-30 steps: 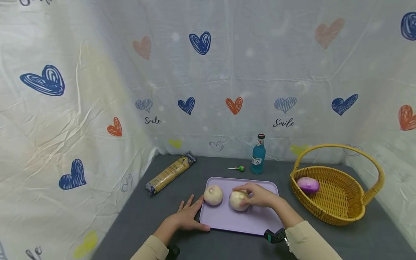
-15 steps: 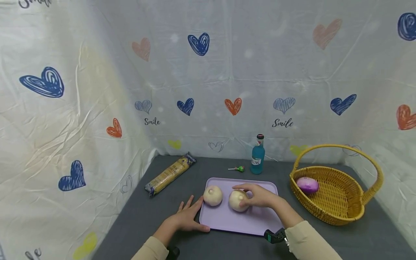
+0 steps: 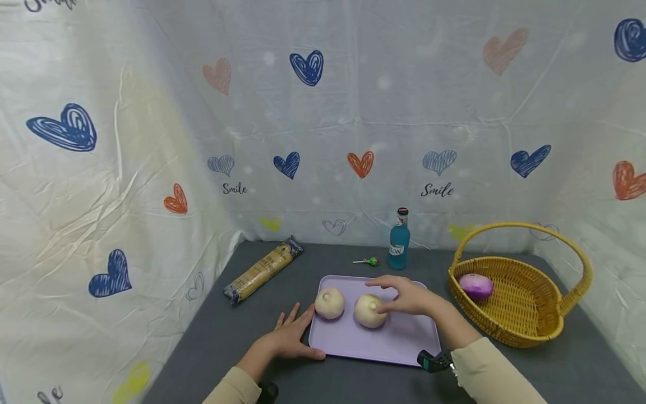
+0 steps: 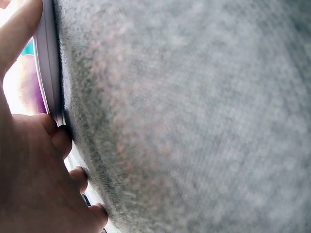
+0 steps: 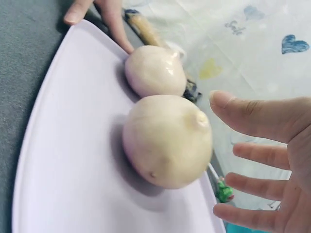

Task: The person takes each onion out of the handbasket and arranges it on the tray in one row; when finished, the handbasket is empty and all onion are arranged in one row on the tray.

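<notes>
A light purple tray bears two round white onion-like vegetables, each with a small nub on top. My right hand hovers over the right-hand white vegetable, thumb and fingers spread. In the right wrist view a gap shows between the thumb and that vegetable. The left-hand white vegetable sits near the tray's left edge. My left hand rests at the tray's near left corner, fingers extended along the left side and thumb at the front edge. The left wrist view shows its fingertips against the tray's side.
A yellow wicker basket with a tall handle stands at the right, holding a shiny purple oval thing. Behind the tray are a blue bottle and a green-headed lollipop. A long yellow packet lies at the left.
My right hand has let go of the right-hand white vegetable and lifted slightly away to the right. That vegetable stays on the tray. The left hand keeps its place.
</notes>
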Motion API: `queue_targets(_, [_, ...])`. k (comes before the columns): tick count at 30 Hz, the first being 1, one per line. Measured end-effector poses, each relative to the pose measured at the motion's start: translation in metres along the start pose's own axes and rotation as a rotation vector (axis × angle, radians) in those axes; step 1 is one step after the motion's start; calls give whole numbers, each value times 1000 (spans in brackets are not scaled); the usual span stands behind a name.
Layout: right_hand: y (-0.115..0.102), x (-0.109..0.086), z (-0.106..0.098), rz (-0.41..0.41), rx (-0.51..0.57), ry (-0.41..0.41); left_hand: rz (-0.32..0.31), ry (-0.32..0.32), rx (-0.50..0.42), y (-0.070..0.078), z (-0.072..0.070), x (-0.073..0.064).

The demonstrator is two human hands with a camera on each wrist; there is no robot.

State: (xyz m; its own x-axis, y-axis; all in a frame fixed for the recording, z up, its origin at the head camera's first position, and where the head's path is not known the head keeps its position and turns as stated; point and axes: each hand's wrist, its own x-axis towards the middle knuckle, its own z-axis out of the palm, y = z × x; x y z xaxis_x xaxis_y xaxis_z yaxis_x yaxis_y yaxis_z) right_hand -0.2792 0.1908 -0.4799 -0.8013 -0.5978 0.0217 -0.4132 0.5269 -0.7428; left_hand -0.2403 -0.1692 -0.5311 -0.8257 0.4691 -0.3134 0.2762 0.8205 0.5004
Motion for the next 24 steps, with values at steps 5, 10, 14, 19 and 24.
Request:
queue_targets(5, [-3,-7,-9,-3,-33,12,3,-4,3,1,0,-2])
queue_targets(10, [-5,-13,-20,-33,-71,19,2,0,18,2,0,-2])
queue_targets(14, [-7,-17,-30,-26,-74,11,2,3,4,1,0,-2])
queue_targets(19, [-7,-24,-39,-16,-87,4,4,3,-24,-3,3,0])
queue_targets(24, [-4,-29,-45,-11,-98,18,4,4,-23,-4,2,1])
